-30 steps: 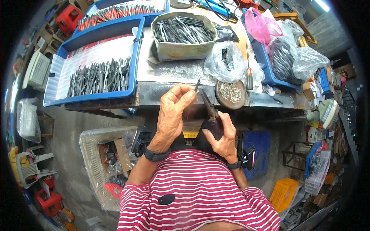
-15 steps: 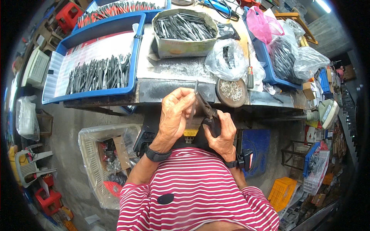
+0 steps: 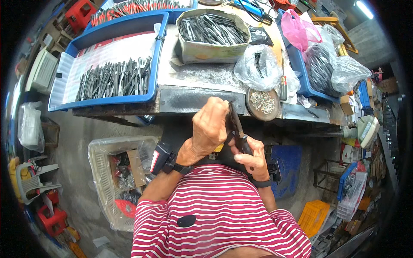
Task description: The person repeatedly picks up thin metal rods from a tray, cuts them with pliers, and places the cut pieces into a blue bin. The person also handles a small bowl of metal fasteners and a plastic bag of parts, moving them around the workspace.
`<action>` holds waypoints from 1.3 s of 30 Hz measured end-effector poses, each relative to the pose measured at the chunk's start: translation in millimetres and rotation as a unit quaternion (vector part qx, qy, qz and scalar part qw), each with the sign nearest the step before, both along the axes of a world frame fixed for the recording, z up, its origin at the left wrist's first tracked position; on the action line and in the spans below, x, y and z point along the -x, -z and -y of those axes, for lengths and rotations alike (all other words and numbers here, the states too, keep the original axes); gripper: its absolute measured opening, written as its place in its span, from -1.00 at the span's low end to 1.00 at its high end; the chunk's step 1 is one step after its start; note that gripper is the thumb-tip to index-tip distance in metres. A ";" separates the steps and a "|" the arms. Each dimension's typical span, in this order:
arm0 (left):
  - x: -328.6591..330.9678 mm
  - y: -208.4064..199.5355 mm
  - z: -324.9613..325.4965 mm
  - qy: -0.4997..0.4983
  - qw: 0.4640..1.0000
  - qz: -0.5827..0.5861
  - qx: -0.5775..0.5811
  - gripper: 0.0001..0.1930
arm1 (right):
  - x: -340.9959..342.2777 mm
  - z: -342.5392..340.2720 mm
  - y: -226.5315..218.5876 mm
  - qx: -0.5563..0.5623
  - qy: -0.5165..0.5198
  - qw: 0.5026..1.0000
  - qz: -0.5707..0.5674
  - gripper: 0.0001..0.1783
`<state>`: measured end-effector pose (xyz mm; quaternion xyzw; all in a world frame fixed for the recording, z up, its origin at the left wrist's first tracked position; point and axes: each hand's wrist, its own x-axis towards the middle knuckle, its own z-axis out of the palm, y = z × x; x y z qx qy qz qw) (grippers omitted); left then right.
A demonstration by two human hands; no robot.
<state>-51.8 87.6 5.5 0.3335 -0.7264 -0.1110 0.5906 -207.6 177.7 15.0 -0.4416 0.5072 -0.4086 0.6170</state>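
In front of my body, just past the bench edge, my right hand point(image 3: 253, 158) is wrapped round the handles of dark pliers point(image 3: 237, 127). The jaws point up and away, next to the fingertips of my left hand point(image 3: 209, 124). That hand is closed in a pinch with its back turned up, round a thin dark metal piece that it mostly hides. Close by on the bench sits a round dish point(image 3: 262, 104) of small shiny metal pins. Farther left, a blue tray point(image 3: 103, 102) holds many slim dark metal tools in a row.
An open box point(image 3: 211, 56) full of similar dark pieces stands at the bench's back. A screwdriver point(image 3: 283, 88) lies right of a clear plastic bag point(image 3: 254, 71). At the right is another blue tray point(image 3: 303, 88) with bagged pieces. A plastic-lined basket point(image 3: 101, 180) stands on the floor at left.
My left hand has rolled over and moved right, now covering most of the thin piece. The right hand has shifted lower with the pliers, showing more of their handles.
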 end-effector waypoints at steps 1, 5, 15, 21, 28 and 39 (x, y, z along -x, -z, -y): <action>-2.6 -0.8 1.1 0.000 0.999 0.039 0.032 -0.77 | 2.4 -0.8 -0.4 -0.025 -0.007 0.998 0.055 -0.54; -15.7 -7.2 7.5 0.049 0.973 0.181 0.132 -0.70 | 14.9 -2.5 -0.9 -0.100 -0.037 0.968 0.228 -0.56; -42.8 -30.7 14.1 -0.024 0.959 0.219 0.180 -0.80 | 8.5 -4.9 4.3 -0.074 -0.050 0.967 0.237 -0.31; -125.1 -62.6 37.3 -0.195 0.978 0.066 0.024 -0.83 | 8.6 -3.7 5.5 -0.055 -0.054 0.981 0.175 -0.28; -195.1 -60.6 74.4 -0.332 0.904 0.130 -0.234 -0.91 | 5.2 -2.0 6.9 -0.066 -0.017 0.979 0.193 -0.34; -190.3 -28.2 93.6 -0.352 0.862 0.257 -0.259 -0.85 | 10.6 -1.2 11.9 -0.078 -0.010 0.981 0.176 -0.42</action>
